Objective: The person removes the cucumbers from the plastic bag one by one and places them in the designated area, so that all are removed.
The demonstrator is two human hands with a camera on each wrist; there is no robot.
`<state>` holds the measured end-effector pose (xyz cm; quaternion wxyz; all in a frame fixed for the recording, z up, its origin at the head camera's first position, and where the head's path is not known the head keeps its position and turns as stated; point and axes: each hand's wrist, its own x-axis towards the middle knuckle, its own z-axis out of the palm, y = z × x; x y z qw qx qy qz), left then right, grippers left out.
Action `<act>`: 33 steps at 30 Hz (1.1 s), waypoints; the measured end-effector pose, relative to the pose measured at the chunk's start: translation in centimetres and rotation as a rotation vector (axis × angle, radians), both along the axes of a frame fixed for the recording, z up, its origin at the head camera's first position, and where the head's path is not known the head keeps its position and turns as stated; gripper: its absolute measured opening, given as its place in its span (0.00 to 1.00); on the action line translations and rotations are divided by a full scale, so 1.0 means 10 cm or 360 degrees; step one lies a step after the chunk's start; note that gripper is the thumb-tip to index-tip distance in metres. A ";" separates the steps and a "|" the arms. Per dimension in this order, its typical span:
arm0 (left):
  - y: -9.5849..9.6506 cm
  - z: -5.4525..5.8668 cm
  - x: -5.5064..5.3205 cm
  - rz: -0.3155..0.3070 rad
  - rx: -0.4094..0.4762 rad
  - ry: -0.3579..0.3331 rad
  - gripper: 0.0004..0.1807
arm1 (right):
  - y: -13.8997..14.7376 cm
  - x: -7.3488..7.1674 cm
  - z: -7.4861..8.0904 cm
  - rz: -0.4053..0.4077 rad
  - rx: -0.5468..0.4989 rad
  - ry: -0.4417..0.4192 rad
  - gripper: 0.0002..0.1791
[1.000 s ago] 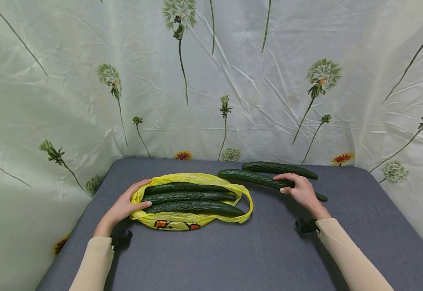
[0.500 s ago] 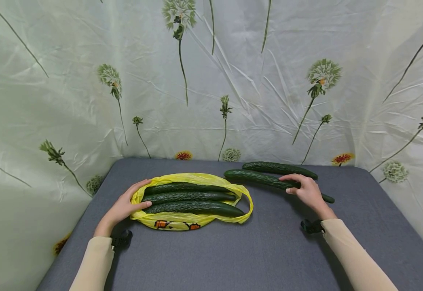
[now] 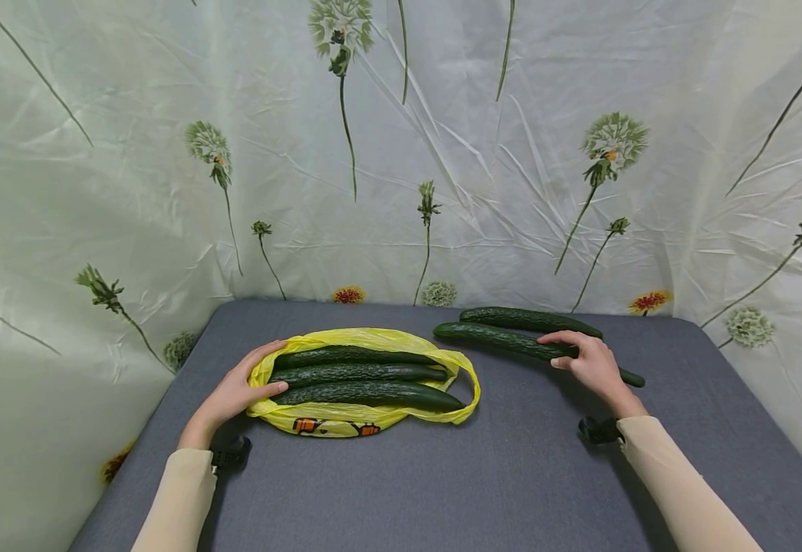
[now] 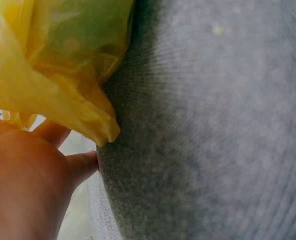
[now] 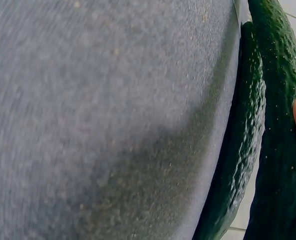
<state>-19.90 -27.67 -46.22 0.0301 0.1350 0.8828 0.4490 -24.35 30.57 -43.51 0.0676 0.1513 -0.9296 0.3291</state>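
Note:
In the head view a yellow plastic bag point(image 3: 346, 418) lies on its side with its mouth facing up. Three long dark green cucumbers point(image 3: 366, 373) lie side by side in it. My left hand point(image 3: 238, 387) grips the bag's left end, thumb over the rim by the cucumber ends; the left wrist view shows the crumpled yellow plastic point(image 4: 63, 95) beside the hand. At the right, my right hand point(image 3: 587, 368) holds another cucumber point(image 3: 491, 337) by its middle, thumb in front and fingers behind. One more cucumber point(image 3: 532, 318) lies just behind it.
A grey cloth-covered table point(image 3: 442, 491) bears everything. Behind it and at its sides hangs a pale curtain point(image 3: 484, 169) printed with dandelions. The bag's handle loop point(image 3: 473, 387) spreads out toward the right on the table.
My right hand has moved a little to the right with the cucumber it holds, away from the bag. My left hand, the bag and the rear cucumber stay put.

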 end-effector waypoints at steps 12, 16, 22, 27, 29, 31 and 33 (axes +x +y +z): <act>-0.01 0.00 0.01 0.0002 -0.0002 -0.0009 0.39 | 0.08 -0.01 0.02 -0.0036 0.0038 -0.0030 0.21; -0.01 -0.01 0.00 0.0001 -0.0001 -0.0013 0.39 | 0.11 -0.01 0.03 -0.0047 0.0053 -0.0044 0.21; -0.01 -0.01 -0.01 0.0000 -0.0003 -0.0008 0.40 | 0.16 -0.02 0.04 -0.0065 0.0066 -0.0039 0.20; -0.01 -0.01 -0.01 0.0002 -0.0004 -0.0013 0.40 | 0.19 -0.03 0.03 -0.0085 0.0096 -0.0040 0.20; -0.01 -0.01 -0.01 0.0004 -0.0004 -0.0015 0.40 | 0.20 -0.03 0.04 -0.0086 0.0099 -0.0044 0.20; 0.00 -0.01 -0.01 0.0003 0.0000 -0.0017 0.40 | 0.21 -0.03 0.05 -0.0079 0.0102 -0.0046 0.20; -0.01 -0.01 -0.01 -0.0003 0.0010 -0.0019 0.40 | 0.23 -0.04 0.05 -0.0070 0.0100 -0.0060 0.20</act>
